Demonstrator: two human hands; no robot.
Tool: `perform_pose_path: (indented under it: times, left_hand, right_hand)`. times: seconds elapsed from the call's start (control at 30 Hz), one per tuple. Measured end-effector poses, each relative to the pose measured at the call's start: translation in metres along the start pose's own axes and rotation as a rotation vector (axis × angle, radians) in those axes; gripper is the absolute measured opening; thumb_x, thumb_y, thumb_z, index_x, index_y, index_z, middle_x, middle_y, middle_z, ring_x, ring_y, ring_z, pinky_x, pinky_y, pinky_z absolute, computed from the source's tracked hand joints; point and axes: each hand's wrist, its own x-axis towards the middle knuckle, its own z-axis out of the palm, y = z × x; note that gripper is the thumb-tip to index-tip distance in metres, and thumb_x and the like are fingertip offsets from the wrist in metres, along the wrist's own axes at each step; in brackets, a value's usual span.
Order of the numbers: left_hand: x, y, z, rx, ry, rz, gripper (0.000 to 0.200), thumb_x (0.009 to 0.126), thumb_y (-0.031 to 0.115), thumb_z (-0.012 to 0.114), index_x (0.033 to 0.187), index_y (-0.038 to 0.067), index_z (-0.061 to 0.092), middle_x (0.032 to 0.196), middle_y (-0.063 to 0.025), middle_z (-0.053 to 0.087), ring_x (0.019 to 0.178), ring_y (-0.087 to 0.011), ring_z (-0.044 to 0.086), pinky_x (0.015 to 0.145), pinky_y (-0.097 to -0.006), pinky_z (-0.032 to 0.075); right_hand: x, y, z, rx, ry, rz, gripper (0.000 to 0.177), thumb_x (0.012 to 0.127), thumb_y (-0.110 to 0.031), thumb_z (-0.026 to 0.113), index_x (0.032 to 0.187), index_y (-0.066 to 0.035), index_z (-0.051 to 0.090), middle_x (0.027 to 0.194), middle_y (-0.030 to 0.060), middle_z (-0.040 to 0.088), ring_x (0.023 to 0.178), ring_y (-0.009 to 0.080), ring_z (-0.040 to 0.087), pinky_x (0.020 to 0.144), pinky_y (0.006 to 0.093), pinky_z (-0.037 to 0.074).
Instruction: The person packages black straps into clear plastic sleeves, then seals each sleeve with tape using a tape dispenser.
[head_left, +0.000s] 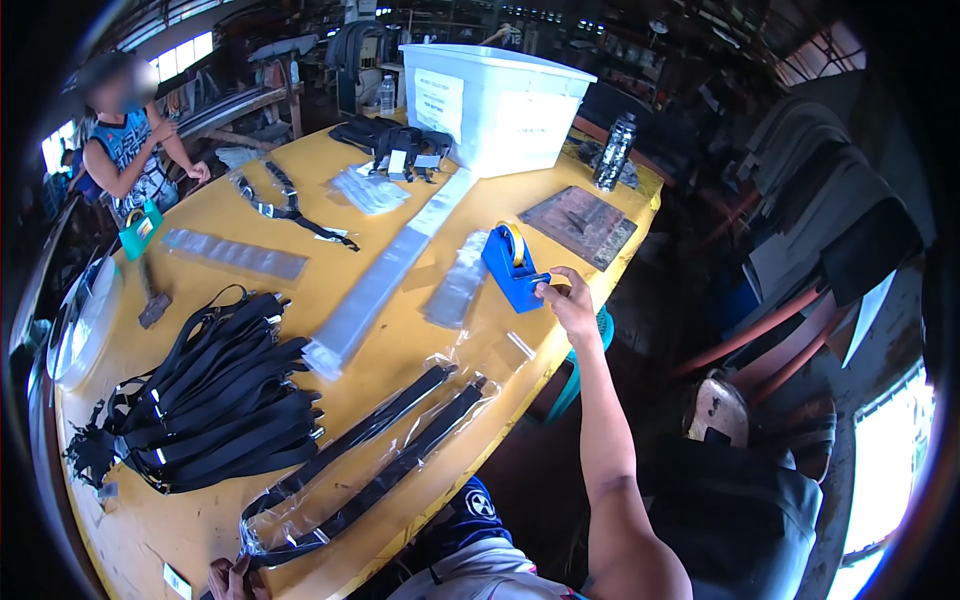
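Note:
My right hand (pixel 570 303) is at the cutting end of a blue tape dispenser (pixel 511 272), thumb and fingers pinched at its edge; any tape between them is too small to make out. At the bottom left, my left hand (pixel 236 578) has its fingers closed on the near end of a black strap in a clear plastic sleeve (pixel 365 462). The sleeved strap lies doubled along the table's front edge. To its left is a large bundle of black straps (pixel 215 395). A small clear strip (pixel 520 346) sits near the sleeve's far end.
On the yellow table (pixel 400 290) are clear plastic sleeves (pixel 455 280), a long sleeve stack (pixel 385 275), a dark board (pixel 580 225), a white bin (pixel 495 105), a bottle (pixel 614 152), a hammer (pixel 152 296) and a green dispenser (pixel 140 232). Another person (pixel 128 150) stands at the far left.

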Motion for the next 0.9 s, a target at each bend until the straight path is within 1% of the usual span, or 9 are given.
perform_pose_path:
  times: [0.2, 0.27, 0.33, 0.43, 0.47, 0.5, 0.53, 0.67, 0.9]
  left_hand:
    - [-0.008, -0.011, 0.006, 0.009, 0.016, 0.013, 0.040, 0.107, 0.040, 0.061, 0.127, 0.007, 0.072, 0.112, -0.0246, 0.065, 0.091, -0.0438, 0.066, 0.075, -0.0533, 0.053]
    - [-0.010, -0.012, 0.004, -0.001, 0.016, 0.009, 0.040, 0.106, 0.040, 0.062, 0.127, 0.007, 0.072, 0.113, -0.0249, 0.065, 0.092, -0.0444, 0.067, 0.075, -0.0534, 0.054]
    - [-0.007, -0.007, 0.005, 0.027, 0.029, -0.008, 0.040, 0.106, 0.040, 0.062, 0.126, 0.008, 0.072, 0.113, -0.0252, 0.065, 0.090, -0.0450, 0.067, 0.076, -0.0536, 0.055]
    - [-0.008, -0.011, 0.004, 0.003, -0.007, -0.033, 0.044, 0.104, 0.043, 0.065, 0.132, 0.011, 0.071, 0.113, -0.0238, 0.066, 0.095, -0.0439, 0.066, 0.079, -0.0526, 0.056]
    - [-0.008, -0.008, 0.007, 0.006, -0.010, -0.044, 0.044, 0.104, 0.043, 0.065, 0.132, 0.011, 0.071, 0.113, -0.0238, 0.066, 0.095, -0.0439, 0.066, 0.079, -0.0526, 0.056]
    - [-0.009, -0.006, 0.011, -0.004, 0.012, -0.070, 0.038, 0.092, 0.025, 0.065, 0.126, 0.008, 0.070, 0.105, -0.0206, 0.059, 0.095, -0.0403, 0.061, 0.082, -0.0498, 0.050]
    - [-0.010, -0.004, 0.014, -0.010, 0.035, -0.098, 0.039, 0.080, 0.006, 0.066, 0.119, 0.006, 0.068, 0.097, -0.0173, 0.052, 0.094, -0.0368, 0.055, 0.086, -0.0471, 0.043]
    - [-0.013, -0.008, 0.014, -0.015, 0.010, -0.146, 0.038, 0.081, 0.012, 0.072, 0.118, 0.010, 0.071, 0.098, -0.0148, 0.055, 0.093, -0.0361, 0.057, 0.086, -0.0483, 0.044]
    - [-0.001, 0.005, 0.003, -0.003, 0.048, -0.133, 0.037, 0.078, 0.012, 0.075, 0.115, 0.013, 0.076, 0.100, -0.0120, 0.059, 0.093, -0.0332, 0.062, 0.084, -0.0453, 0.050]
  right_hand:
    - [0.004, 0.010, -0.003, -0.171, 0.046, -0.064, 0.054, 0.091, -0.008, 0.079, 0.139, 0.001, 0.054, 0.091, 0.0146, 0.078, 0.087, 0.0181, 0.075, 0.077, 0.0318, 0.055]
    - [-0.006, 0.004, -0.004, -0.529, 0.060, 0.035, 0.056, 0.092, -0.006, 0.079, 0.140, 0.004, 0.052, 0.092, 0.0162, 0.077, 0.087, 0.0193, 0.074, 0.075, 0.0307, 0.055]
    - [-0.017, 0.014, -0.004, -0.107, 0.046, -0.116, 0.057, 0.094, -0.009, 0.079, 0.143, 0.002, 0.052, 0.096, 0.0161, 0.077, 0.080, 0.0171, 0.071, 0.071, 0.0293, 0.053]
    - [-0.059, -0.038, 0.003, 0.045, 0.036, 0.005, 0.045, 0.095, -0.012, 0.077, 0.136, 0.000, 0.062, 0.094, 0.0119, 0.078, 0.073, 0.0123, 0.066, 0.066, 0.0265, 0.050]
    - [-0.071, -0.051, 0.011, 0.169, -0.058, -0.001, 0.038, 0.097, -0.010, 0.077, 0.132, -0.001, 0.066, 0.095, 0.0104, 0.079, 0.071, 0.0106, 0.062, 0.065, 0.0254, 0.049]
    - [-0.083, -0.063, 0.021, 0.298, -0.153, -0.007, 0.031, 0.098, -0.009, 0.076, 0.127, -0.003, 0.071, 0.096, 0.0089, 0.079, 0.069, 0.0090, 0.059, 0.064, 0.0243, 0.047]
    - [-0.096, -0.077, 0.033, 0.332, -0.225, -0.050, 0.021, 0.099, -0.008, 0.075, 0.119, -0.004, 0.076, 0.097, 0.0066, 0.079, 0.075, 0.0087, 0.064, 0.068, 0.0236, 0.048]
    - [-0.138, -0.116, 0.092, 0.325, -0.504, -0.179, 0.011, 0.100, -0.006, 0.075, 0.110, -0.002, 0.076, 0.096, 0.0064, 0.079, 0.087, 0.0100, 0.072, 0.070, 0.0240, 0.053]
    - [-0.204, -0.151, 0.218, 0.475, -1.106, -0.119, 0.011, 0.104, -0.007, 0.070, 0.114, -0.003, 0.069, 0.102, 0.0080, 0.077, 0.078, 0.0065, 0.065, 0.064, 0.0228, 0.054]
